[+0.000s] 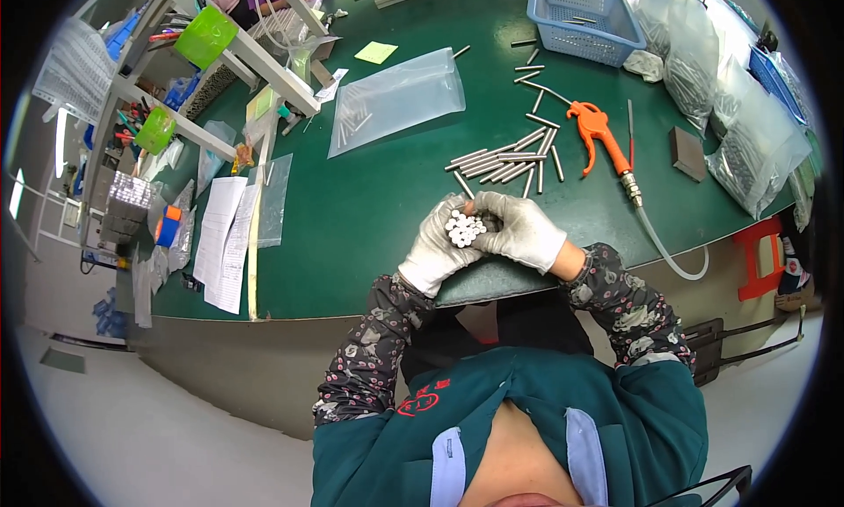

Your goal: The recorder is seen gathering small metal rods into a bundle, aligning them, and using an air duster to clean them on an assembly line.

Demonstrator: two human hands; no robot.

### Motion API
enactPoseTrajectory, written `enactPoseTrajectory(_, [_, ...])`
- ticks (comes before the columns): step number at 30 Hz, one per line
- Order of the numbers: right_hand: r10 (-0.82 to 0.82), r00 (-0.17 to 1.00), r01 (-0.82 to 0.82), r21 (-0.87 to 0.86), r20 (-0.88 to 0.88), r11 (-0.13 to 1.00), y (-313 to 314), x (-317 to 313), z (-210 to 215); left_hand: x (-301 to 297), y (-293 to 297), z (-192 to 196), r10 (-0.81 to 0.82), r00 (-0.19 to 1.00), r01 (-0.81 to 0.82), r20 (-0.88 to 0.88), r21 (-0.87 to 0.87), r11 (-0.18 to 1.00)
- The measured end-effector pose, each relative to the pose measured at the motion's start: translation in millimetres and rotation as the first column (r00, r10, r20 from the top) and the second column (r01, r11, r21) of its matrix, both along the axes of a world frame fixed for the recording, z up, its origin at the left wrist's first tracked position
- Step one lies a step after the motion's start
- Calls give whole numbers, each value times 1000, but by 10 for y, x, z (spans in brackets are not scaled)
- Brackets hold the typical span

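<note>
Both of my hands wear white gloves and meet over the table's front edge. My left hand (435, 250) and my right hand (526, 232) are wrapped round a bundle of metal pins (464, 229), whose round bright ends face up toward me. The pins' lengths are hidden by the gloves. Just beyond my hands lies a loose pile of shiny metal pins (501, 162) on the green table. Several single pins (533, 77) trail away from it toward the back. Right of the pile rests an orange air blow gun (600, 138) with a clear hose (664, 242).
A blue plastic basket (587, 24) holding a few pins stands at the back. Filled plastic bags (747, 155) line the right side, near a dark block (687, 154). A clear bag with pins (400, 98) lies left of centre. Papers (227, 235) and a shelf frame (255, 54) occupy the left.
</note>
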State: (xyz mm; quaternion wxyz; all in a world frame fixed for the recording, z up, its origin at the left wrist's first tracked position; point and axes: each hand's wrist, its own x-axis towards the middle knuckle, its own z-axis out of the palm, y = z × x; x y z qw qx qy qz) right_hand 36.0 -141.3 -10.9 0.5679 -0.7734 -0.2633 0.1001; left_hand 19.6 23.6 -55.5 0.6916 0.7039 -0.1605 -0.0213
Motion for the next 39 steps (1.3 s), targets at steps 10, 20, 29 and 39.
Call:
enactPoseTrajectory(10, [-51,994,51,2,-96,999,-14,-20,14,-48,-107,277,-42,998,35,-46,-152,988])
enactPoseTrajectory(20, [-76,989,79,17,-126,997,36,38,9,36,-79,176,-36,995,21,-92,-164,986])
enactPoseTrajectory(29, [-83,987,83,-4,-137,997,28,31,19,26,-55,157,-35,987,7,-158,-172,985])
enactPoseTrajectory(39, [-73,996,70,-61,-50,996,21,-12,66,44,-97,160,-261,917,25,-302,-610,792])
